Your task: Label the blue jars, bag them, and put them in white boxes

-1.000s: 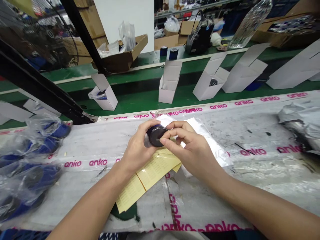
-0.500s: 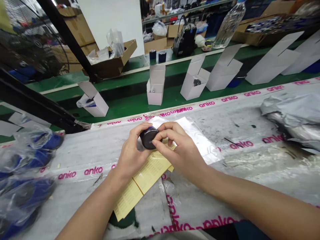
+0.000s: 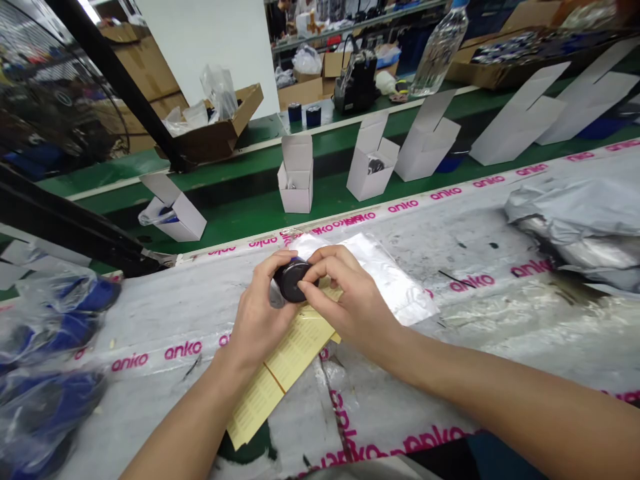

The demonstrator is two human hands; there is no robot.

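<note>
My left hand [image 3: 265, 297] is wrapped around a small round black item [image 3: 294, 283] with a blue side, its flat dark face turned toward me. On the right edge of that face, the thumb and fingers of my right hand [image 3: 345, 287] are pinched together. Whatever is between those fingertips is too small to make out. Beneath both hands lie yellow printed sheets [image 3: 280, 360], partly covered by my wrists. Just beyond them is a white plastic bag [image 3: 387, 280], flat on the table.
Several open white boxes [image 3: 296, 190] stand on the green conveyor [image 3: 240, 213] ahead. Bagged blue items [image 3: 55, 393] lie at left. A grey plastic bundle [image 3: 575, 220] rests at right. A black post [image 3: 120, 87] rises at left; a clear bottle [image 3: 440, 50] stands behind.
The view has turned slightly, so the background sits further left. Both hands keep their hold around the round item, with the right fingertips still at its face.
</note>
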